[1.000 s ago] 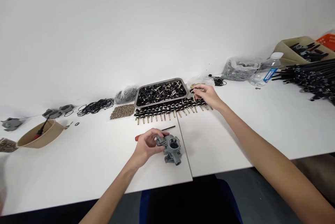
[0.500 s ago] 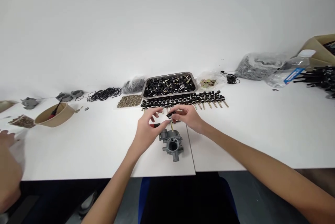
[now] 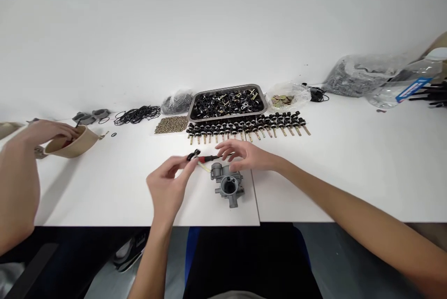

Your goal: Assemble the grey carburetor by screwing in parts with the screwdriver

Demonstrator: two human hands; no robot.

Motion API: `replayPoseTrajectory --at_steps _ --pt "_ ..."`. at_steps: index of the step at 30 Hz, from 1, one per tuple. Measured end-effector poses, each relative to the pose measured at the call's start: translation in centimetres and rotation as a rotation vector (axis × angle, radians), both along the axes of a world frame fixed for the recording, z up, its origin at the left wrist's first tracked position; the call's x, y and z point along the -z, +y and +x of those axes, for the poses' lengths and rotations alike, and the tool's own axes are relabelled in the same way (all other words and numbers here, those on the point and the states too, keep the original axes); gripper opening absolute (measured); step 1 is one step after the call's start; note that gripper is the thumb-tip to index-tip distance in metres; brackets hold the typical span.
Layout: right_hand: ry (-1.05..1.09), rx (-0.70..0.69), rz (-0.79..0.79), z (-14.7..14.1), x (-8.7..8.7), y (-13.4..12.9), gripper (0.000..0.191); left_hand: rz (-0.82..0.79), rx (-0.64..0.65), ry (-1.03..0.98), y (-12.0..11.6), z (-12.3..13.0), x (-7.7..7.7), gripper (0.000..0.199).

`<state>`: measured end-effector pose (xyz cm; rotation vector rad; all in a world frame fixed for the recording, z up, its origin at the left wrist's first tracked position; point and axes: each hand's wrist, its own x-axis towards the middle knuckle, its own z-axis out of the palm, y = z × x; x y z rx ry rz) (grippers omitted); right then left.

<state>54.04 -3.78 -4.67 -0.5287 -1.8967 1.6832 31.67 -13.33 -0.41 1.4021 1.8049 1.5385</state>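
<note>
Pinched in my left hand is a small black part with a brass-coloured stem pointing down to the right. My right hand hovers over the back of a grey metal carburetor body, its fingers apart and nothing seen in them. The carburetor stands near the table's front edge, its round bore facing me. Behind it lies a red and black screwdriver, partly hidden by my hands. Rows of similar black parts with stems lie farther back.
A metal tray of black parts stands by the wall, with brass pieces and black rings to its left. Bags and a plastic bottle are at right. At left, another person's hand reaches into a beige bin.
My left hand has moved left and nearer with the black part, away from my right hand, which has opened. The other person's hand has come to the bin. The view has shifted slightly.
</note>
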Motion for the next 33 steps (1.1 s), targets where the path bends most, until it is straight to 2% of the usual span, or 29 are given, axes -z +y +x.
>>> replayPoseTrajectory --at_steps 4,6,10,17,21,25,27,29,31,33 --pt "-0.059 -0.315 0.043 0.1 -0.3 -0.3 0.1 -0.181 -0.121 -0.132 -3.6 -1.5 1.5 0.034" --pt "-0.126 -0.37 0.095 0.1 -0.8 -0.7 0.113 -0.25 -0.139 -0.173 -4.5 -1.3 2.3 0.037" --pt "-0.291 -0.254 0.16 -0.2 -1.5 -1.6 0.112 -0.318 -0.131 -0.185 -4.7 -0.1 3.4 0.039" --pt "-0.27 -0.156 0.194 -0.7 -0.8 -2.0 0.098 -0.294 -0.091 -0.154 -4.4 0.9 3.7 0.041" --pt "-0.259 -0.083 0.2 -0.9 -0.5 -2.5 0.098 -0.23 -0.133 -0.068 -4.7 0.6 4.4 0.038" --pt "-0.234 -0.062 0.21 -1.2 -0.3 -2.9 0.098 -0.114 -0.156 0.121 -5.3 0.9 4.8 0.03" --pt "-0.209 -0.06 0.207 -1.3 -0.2 -2.9 0.098 -0.029 -0.099 0.229 -5.8 1.6 4.7 0.025" --pt "-0.188 -0.062 0.199 -1.4 -0.2 -2.9 0.099 0.044 0.011 0.289 -6.2 2.6 4.5 0.015" --pt "-0.179 -0.062 0.208 -1.3 -0.1 -2.9 0.1 0.063 0.12 0.265 -6.5 3.2 4.2 0.013" --pt "-0.179 -0.052 0.228 -1.3 -0.1 -2.7 0.1 0.0 0.182 0.148 -6.5 3.1 4.0 0.02"
